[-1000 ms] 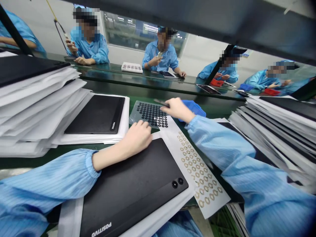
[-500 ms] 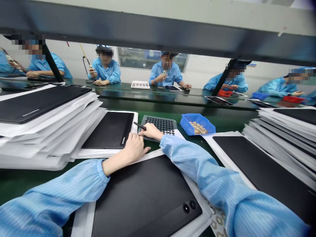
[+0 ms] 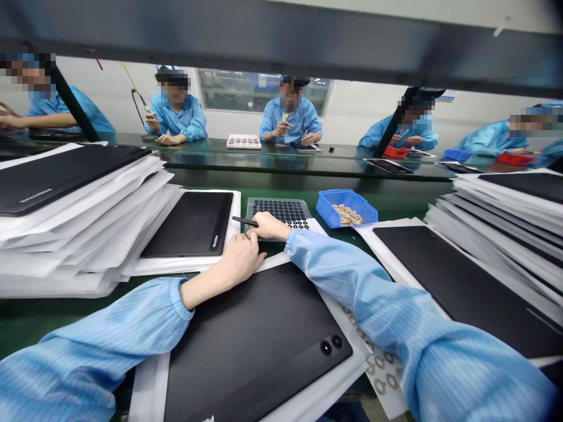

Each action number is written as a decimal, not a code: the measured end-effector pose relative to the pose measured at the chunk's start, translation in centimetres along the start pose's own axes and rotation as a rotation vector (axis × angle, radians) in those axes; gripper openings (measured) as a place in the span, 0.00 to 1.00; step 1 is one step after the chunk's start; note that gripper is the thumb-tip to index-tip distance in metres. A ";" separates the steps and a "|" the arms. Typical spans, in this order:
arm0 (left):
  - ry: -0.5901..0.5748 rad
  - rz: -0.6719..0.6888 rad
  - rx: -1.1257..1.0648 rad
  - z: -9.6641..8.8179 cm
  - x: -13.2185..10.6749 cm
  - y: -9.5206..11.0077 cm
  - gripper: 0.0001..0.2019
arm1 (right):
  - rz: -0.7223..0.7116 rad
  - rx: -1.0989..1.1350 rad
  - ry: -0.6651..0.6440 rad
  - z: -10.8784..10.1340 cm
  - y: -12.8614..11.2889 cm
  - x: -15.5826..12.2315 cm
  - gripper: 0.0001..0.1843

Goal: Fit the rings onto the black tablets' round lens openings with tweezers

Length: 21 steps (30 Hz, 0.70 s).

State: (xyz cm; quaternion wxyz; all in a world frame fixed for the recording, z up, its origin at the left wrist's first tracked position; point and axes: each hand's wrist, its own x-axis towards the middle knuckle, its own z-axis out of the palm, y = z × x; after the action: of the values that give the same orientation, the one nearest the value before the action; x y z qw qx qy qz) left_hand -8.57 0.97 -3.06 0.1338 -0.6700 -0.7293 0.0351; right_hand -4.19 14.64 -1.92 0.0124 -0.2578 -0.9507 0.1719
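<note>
My right hand [image 3: 269, 225] grips slim black tweezers [image 3: 244, 221], whose end sticks out to the left. Against its fingertips is my left hand [image 3: 241, 255], its fingers bent together; whatever they pinch is hidden. Both hands are above the far edge of a black tablet [image 3: 246, 340] lying on white sheets, its two camera rings at the near right. Just behind the hands lies a clear sheet with rows of black rings [image 3: 281, 208], beside a white strip with black rings [image 3: 299, 224]. Another black tablet [image 3: 189, 225] lies left of the hands.
A blue bin [image 3: 347, 206] holds small tan rings. Tall stacks of tablets and white sheets stand left [image 3: 88, 246] and right [image 3: 497, 228]. A black tablet [image 3: 466, 287] lies at right, and a sheet with ring shapes [image 3: 385, 381] below my right sleeve. Several co-workers sit across the bench.
The view has shifted slightly. My hands have drawn closer, with the left fingertips now meeting the right ones. Across the bench, a co-worker's hand has moved in towards a tablet.
</note>
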 end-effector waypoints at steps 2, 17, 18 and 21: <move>-0.010 -0.005 0.002 0.1 -0.1 0.1 0.23 | -0.009 -0.007 0.007 0.0 -0.1 -0.1 0.17; 0.028 0.085 -0.114 1.1 -1.8 -2.1 0.25 | -0.115 0.095 0.041 -1.1 0.3 -2.3 0.07; 0.032 0.084 -0.120 1.1 -1.8 -2.1 0.24 | -0.110 0.078 0.050 -1.0 0.2 -2.3 0.06; 0.032 0.083 -0.131 0.9 -1.8 -1.9 0.23 | -0.096 0.024 0.077 -0.5 -0.3 -2.2 0.06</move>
State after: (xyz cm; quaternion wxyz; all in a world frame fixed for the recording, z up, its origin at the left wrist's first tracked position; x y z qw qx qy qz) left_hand -10.54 -0.86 -3.74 0.0999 -0.7076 -0.6992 -0.0178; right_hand -2.38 13.51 -1.22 0.0605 -0.2181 -0.9587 0.1725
